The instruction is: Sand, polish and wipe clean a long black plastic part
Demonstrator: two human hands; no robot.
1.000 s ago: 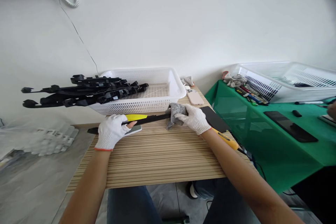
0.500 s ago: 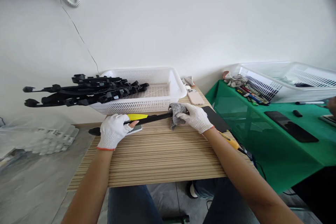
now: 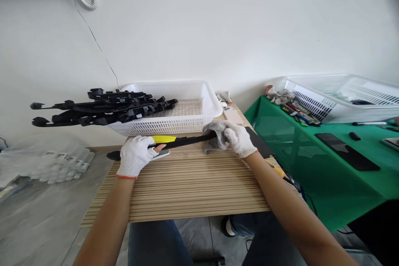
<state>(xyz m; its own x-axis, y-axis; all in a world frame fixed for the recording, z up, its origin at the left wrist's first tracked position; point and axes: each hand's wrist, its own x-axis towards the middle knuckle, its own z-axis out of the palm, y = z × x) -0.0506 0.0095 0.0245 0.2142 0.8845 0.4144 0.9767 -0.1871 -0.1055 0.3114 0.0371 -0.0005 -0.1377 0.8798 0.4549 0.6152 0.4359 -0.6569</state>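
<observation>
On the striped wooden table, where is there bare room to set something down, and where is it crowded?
Free: the wide near half of the striped table, between the forearms and the front edge. Crowded: the far strip, where the left hand and right hand, with a grey cloth, hold a long black part before the white basket; a pink phone lies beside it.

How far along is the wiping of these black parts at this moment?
Done: cannot tell which are wiped; a stack of black parts rests across the white basket. In hand: left hand grips a black part with yellow label; right hand presses a grey cloth round its end. Left: unclear.
</observation>
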